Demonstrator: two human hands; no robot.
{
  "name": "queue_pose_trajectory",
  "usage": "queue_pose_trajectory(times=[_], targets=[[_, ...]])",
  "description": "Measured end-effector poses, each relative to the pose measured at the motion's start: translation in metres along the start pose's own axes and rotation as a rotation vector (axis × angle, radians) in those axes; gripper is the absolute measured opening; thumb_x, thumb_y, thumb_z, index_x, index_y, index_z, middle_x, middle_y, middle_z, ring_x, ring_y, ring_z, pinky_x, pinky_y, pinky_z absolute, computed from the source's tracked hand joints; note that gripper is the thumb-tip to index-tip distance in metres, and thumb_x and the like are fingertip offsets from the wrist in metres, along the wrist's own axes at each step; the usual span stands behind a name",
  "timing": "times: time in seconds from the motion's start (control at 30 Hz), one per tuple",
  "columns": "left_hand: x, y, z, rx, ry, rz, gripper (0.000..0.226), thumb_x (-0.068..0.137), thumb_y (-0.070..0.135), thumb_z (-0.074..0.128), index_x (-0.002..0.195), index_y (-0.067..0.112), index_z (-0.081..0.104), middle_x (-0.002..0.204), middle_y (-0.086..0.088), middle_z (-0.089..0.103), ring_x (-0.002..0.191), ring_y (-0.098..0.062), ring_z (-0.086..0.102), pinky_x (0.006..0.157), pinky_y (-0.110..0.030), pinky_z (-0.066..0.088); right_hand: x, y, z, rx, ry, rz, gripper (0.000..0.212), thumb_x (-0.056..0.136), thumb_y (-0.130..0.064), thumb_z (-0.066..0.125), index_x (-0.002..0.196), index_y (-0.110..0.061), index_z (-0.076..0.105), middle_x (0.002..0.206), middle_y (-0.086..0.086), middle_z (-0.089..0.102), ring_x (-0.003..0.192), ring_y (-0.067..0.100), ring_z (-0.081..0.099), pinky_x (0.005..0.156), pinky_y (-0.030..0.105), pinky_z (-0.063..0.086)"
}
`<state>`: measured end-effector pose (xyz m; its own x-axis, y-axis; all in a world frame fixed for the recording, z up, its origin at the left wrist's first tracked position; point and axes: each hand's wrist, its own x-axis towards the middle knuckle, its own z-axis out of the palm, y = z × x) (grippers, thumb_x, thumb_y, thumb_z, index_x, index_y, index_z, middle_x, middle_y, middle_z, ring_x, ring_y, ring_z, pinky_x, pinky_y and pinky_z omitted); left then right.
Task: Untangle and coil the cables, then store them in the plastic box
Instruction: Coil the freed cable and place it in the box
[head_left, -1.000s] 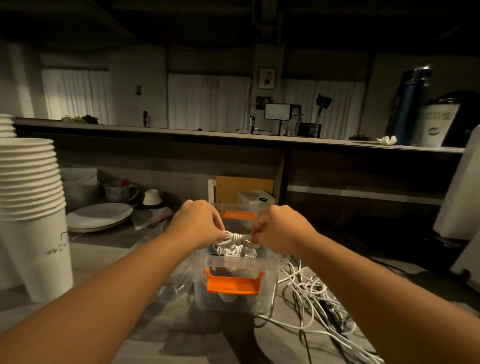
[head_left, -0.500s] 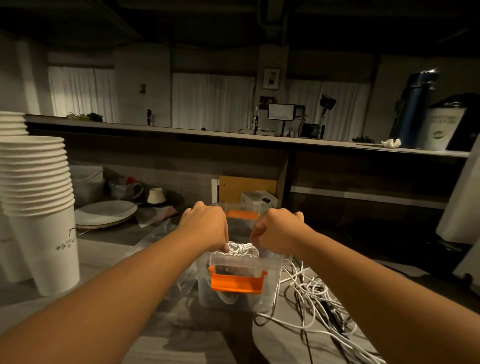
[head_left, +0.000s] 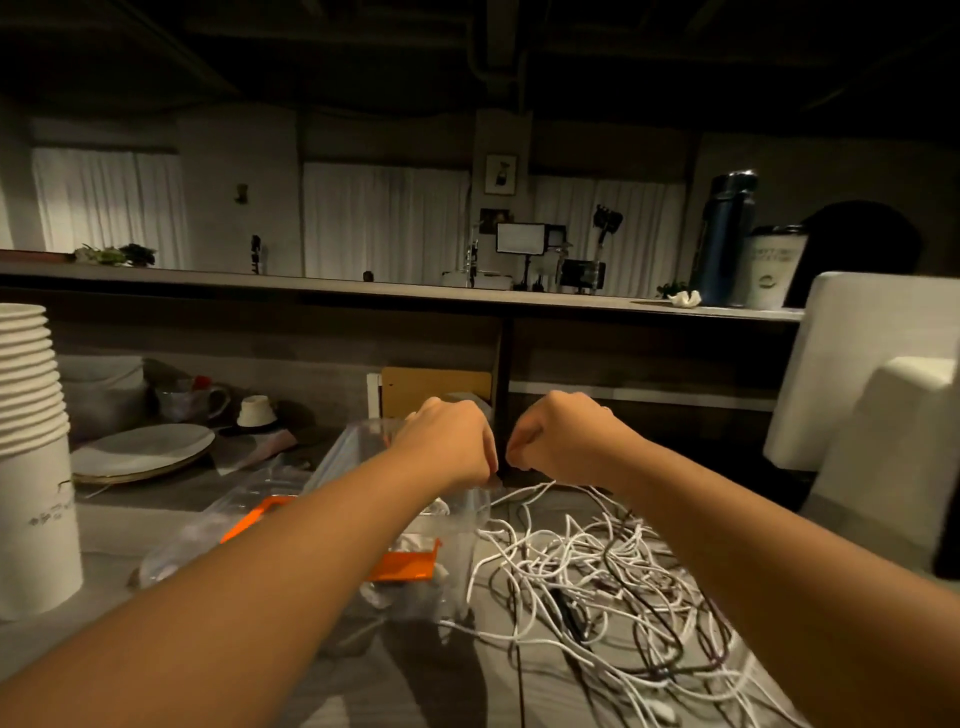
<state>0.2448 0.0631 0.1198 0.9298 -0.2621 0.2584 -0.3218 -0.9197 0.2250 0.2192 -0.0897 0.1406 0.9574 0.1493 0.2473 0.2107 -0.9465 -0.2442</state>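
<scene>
Curling in tight, your left hand (head_left: 452, 441) and right hand (head_left: 566, 441) make two fists with fingertips (head_left: 485, 460) almost meeting, thumbs tucked against forefingers. Something small and dark sits at the pinch. Too dim to tell what it is, or whether either hand truly holds it. One thin white strand rises toward your right fist from below.

Under your left wrist: the plastic box (head_left: 467, 525), clear, thin-walled, rectangular, open at the top, with a flat orange latch (head_left: 402, 566) on its near side. Your left forearm crosses over it and hides most of the inside. A second orange clip (head_left: 254, 519) shows left of that forearm among more clear plastic.

Just right of the box, touching its wall: the cables (head_left: 597, 561), a loose heap of thin white cords with a few black ones threaded through, spread flat on the grey wood-grain table (head_left: 130, 525) under your right forearm.

Far left: a tall stack of ribbed white paper cups (head_left: 31, 467). Behind it, stacked round plates (head_left: 140, 452) and a mug (head_left: 192, 400). Right edge: smooth white rounded blocks (head_left: 857, 374). On the raised counter (head_left: 363, 291), a dark blue bottle (head_left: 727, 234).
</scene>
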Motion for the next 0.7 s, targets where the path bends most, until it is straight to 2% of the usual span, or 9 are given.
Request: queue_pose_trajectory(times=[0.03,0.1,0.2,0.27,0.33,0.47,0.57,0.63,0.7], targets=[[0.0,0.01,0.004,-0.004,-0.01,0.005,0.011,0.084,0.04,0.079,0.075,0.042,0.073,0.113,0.004,0.067,0.122,-0.02,0.047,0.093,-0.036,0.048,-0.005,0.009,-0.003,0.011,-0.003,0.011,0.014,0.083,-0.034,0.069,0.074,-0.042,0.077,0.092,-0.01,0.075,0.096,0.02,0.065,0.095,0.043,0.052],[-0.001,0.03,0.012,-0.027,-0.016,0.016,0.004,0.084,0.039,0.079,0.087,0.039,0.078,0.11,0.007,0.069,0.118,-0.018,0.052,0.093,-0.038,0.05,-0.012,0.026,-0.004,0.012,-0.005,0.023,0.022,0.078,-0.034,0.069,0.062,-0.049,0.071,0.086,-0.013,0.075,0.092,0.016,0.066,0.094,0.043,0.053],[0.002,0.057,0.028,-0.086,-0.053,0.049,0.011,0.077,0.042,0.083,0.08,0.032,0.078,0.089,0.005,0.072,0.097,-0.019,0.064,0.084,-0.035,0.057,-0.022,0.05,0.001,0.008,-0.014,0.053,0.012,0.077,-0.036,0.072,0.075,-0.046,0.077,0.082,-0.013,0.074,0.085,0.013,0.067,0.086,0.04,0.058],[0.003,0.075,0.037,-0.095,-0.071,0.043,0.019,0.079,0.038,0.08,0.067,0.026,0.071,0.078,0.001,0.069,0.083,-0.021,0.065,0.069,-0.031,0.053,-0.027,0.065,0.006,0.016,-0.003,0.06,0.01,0.078,-0.034,0.074,0.085,-0.037,0.081,0.082,-0.009,0.075,0.082,0.013,0.068,0.082,0.038,0.06],[0.004,0.089,0.053,-0.123,-0.072,0.038,0.02,0.082,0.032,0.075,0.067,0.021,0.067,0.076,-0.003,0.067,0.08,-0.026,0.067,0.063,-0.031,0.048,-0.03,0.082,0.014,0.031,-0.004,0.073,0.012,0.082,-0.027,0.072,0.089,-0.03,0.081,0.082,-0.005,0.076,0.08,0.014,0.07,0.08,0.038,0.061],[0.001,0.095,0.088,-0.219,-0.102,0.01,0.012,0.087,0.016,0.064,0.081,0.018,0.073,0.075,-0.004,0.063,0.075,-0.026,0.063,0.061,-0.032,0.044,-0.034,0.11,0.043,0.105,0.034,0.073,0.014,0.085,-0.021,0.071,0.088,-0.031,0.081,0.08,-0.006,0.075,0.075,0.012,0.068,0.073,0.036,0.061],[0.008,0.08,0.112,-0.319,-0.061,-0.035,0.02,0.085,0.01,0.062,0.077,0.024,0.072,0.081,-0.003,0.067,0.081,-0.025,0.065,0.069,-0.034,0.053,-0.036,0.124,0.075,0.259,0.108,0.023,0.023,0.086,-0.013,0.068,0.083,-0.034,0.076,0.079,-0.011,0.073,0.074,0.007,0.066,0.067,0.029,0.057],[0.016,0.068,0.128,-0.419,0.013,-0.037,0.025,0.087,0.009,0.061,0.078,0.029,0.071,0.087,0.0,0.068,0.084,-0.022,0.064,0.074,-0.034,0.053,-0.036,0.131,0.094,0.307,0.164,-0.027,0.031,0.085,-0.002,0.064,0.091,-0.032,0.074,0.087,-0.013,0.068,0.08,0.005,0.063,0.069,0.026,0.055],[0.017,0.058,0.142,-0.501,0.093,-0.011,0.029,0.091,0.011,0.06,0.078,0.035,0.067,0.092,0.003,0.065,0.085,-0.016,0.06,0.074,-0.03,0.047,-0.034,0.139,0.106,0.264,0.164,-0.084,0.034,0.084,0.001,0.063,0.1,-0.027,0.072,0.096,-0.013,0.063,0.087,0.006,0.061,0.074,0.025,0.054]])
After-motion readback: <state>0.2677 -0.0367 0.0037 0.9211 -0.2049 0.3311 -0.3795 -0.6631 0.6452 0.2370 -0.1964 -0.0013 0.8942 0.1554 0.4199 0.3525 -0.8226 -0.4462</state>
